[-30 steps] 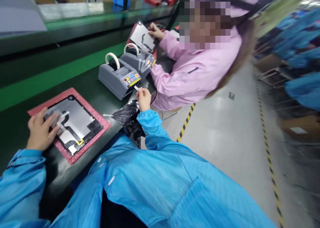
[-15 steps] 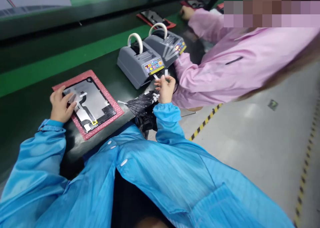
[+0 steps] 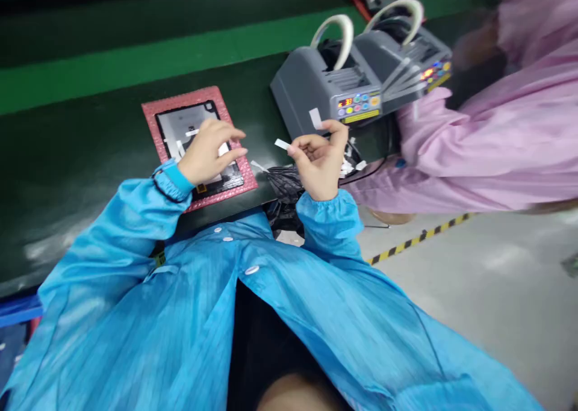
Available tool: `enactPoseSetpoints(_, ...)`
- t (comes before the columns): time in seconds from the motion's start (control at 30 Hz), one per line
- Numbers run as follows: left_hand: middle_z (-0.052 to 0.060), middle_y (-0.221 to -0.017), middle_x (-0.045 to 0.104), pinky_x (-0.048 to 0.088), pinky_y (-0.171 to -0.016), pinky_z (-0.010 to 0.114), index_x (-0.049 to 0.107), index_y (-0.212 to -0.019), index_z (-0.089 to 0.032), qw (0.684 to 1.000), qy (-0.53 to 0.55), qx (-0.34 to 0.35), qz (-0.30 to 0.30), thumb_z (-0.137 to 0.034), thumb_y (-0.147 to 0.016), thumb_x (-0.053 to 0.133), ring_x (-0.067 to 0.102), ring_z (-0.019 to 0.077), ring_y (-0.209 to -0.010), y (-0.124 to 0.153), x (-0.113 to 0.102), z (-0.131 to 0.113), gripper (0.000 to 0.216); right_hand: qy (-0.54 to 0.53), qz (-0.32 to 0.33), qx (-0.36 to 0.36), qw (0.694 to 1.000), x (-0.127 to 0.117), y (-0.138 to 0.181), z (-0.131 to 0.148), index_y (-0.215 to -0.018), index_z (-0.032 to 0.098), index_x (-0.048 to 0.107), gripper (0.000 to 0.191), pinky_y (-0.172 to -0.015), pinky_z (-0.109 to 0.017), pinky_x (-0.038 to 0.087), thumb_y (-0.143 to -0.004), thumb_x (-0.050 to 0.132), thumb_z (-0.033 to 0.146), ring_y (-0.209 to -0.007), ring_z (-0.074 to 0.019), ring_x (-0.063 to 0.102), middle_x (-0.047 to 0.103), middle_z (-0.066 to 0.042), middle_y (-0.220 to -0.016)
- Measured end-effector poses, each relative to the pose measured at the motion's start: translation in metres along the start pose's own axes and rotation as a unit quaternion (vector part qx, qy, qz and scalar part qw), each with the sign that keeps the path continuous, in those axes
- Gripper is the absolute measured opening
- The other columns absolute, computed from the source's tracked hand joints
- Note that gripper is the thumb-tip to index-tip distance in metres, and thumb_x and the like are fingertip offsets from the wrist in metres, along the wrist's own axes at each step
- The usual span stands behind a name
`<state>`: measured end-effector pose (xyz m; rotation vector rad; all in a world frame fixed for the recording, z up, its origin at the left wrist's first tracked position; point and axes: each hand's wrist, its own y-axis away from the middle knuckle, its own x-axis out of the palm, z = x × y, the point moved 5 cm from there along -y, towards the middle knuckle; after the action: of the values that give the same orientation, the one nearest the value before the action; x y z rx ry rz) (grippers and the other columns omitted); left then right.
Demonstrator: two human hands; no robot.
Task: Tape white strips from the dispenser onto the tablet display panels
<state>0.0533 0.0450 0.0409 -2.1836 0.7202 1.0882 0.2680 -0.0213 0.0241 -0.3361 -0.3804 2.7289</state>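
Observation:
My right hand (image 3: pixel 323 164) is in front of the nearer tape dispenser. One short white tape strip (image 3: pixel 282 144) sticks out at its thumb and fingertip; a second tape strip (image 3: pixel 315 118) stands up from another fingertip. Over the tablet-like panel (image 3: pixel 183 122) is my left hand (image 3: pixel 210 149), with thumb and fingers apart and pointing toward the right hand. It hides part of the panel, and whether it touches the panel I cannot tell. White strips lie on the panel, which rests on a pink bubble-wrap sheet (image 3: pixel 248 176).
Two grey tape dispensers (image 3: pixel 298 92) with lit buttons stand on the dark green bench (image 3: pixel 90 134). A black plastic bag (image 3: pixel 286 185) with white scraps hangs at the bench edge. To the right is a co-worker's pink sleeve (image 3: pixel 474 170). Another panel lies at the back.
The view has swung, so bench items appear shifted. My left hand has lifted from the panel's left edge and moved over it toward the right hand. The right hand has drawn back from the dispenser with both strips.

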Motion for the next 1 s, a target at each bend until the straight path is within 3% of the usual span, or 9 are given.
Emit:
enactPoseSetpoints(0.1,0.007,-0.096,0.068,0.041,-0.098,0.043,0.065,-0.102,-0.018,0.999,0.033,-0.008,0.005,-0.056,-0.095,0.046,0.059,0.0236,-0.099,-0.009,0.006,-0.001,0.043,-0.023,0.105,0.033,0.994,0.04,0.0,0.002,-0.106,0.027,0.037,0.053,-0.071,-0.032,0.052,-0.073,0.075,0.043,-0.067,-0.0123,0.059,0.065,0.003,-0.082)
enactPoseSetpoints(0.2,0.006,-0.088,0.067,0.043,-0.094,0.042,0.065,-0.088,-0.019,0.998,0.048,-0.041,0.012,-0.05,-0.095,0.049,0.059,0.023,-0.094,-0.005,0.01,0.012,0.036,-0.026,0.15,0.069,0.986,0.065,-0.005,-0.003,-0.106,0.026,0.041,0.055,-0.069,-0.031,0.054,-0.07,0.079,0.045,-0.068,-0.0116,0.061,0.068,0.002,-0.088)
enactPoseSetpoints(0.43,0.004,-0.085,0.065,0.046,-0.089,0.04,0.063,-0.081,-0.017,0.988,0.074,-0.135,-0.019,-0.035,-0.093,0.054,0.06,0.0203,-0.088,0.009,0.014,0.043,0.023,-0.031,0.141,0.095,0.985,0.082,-0.021,-0.02,-0.105,0.025,0.043,0.054,-0.066,-0.027,0.054,-0.07,0.08,0.044,-0.071,-0.0106,0.062,0.068,0.003,-0.087)
enactPoseSetpoints(0.7,0.005,-0.083,0.066,0.049,-0.085,0.037,0.065,-0.084,-0.016,0.983,0.081,-0.162,-0.019,-0.04,-0.093,0.053,0.061,0.0201,-0.087,0.008,0.028,0.057,0.028,-0.036,0.156,0.103,0.982,0.105,-0.027,-0.048,-0.105,0.026,0.041,0.056,-0.059,-0.024,0.052,-0.071,0.079,0.047,-0.061,-0.0072,0.059,0.068,0.004,-0.088)
enactPoseSetpoints(1.0,0.014,-0.093,0.062,0.042,-0.097,0.058,0.063,-0.077,-0.014,0.976,-0.001,-0.211,-0.045,-0.04,-0.091,0.058,0.051,0.0371,-0.111,0.004,0.061,0.081,0.03,0.0,0.155,0.16,0.975,0.115,-0.036,-0.08,-0.105,0.024,0.041,0.052,-0.061,-0.026,0.051,-0.07,0.078,0.031,-0.059,-0.0075,0.057,0.071,0.0,-0.097)
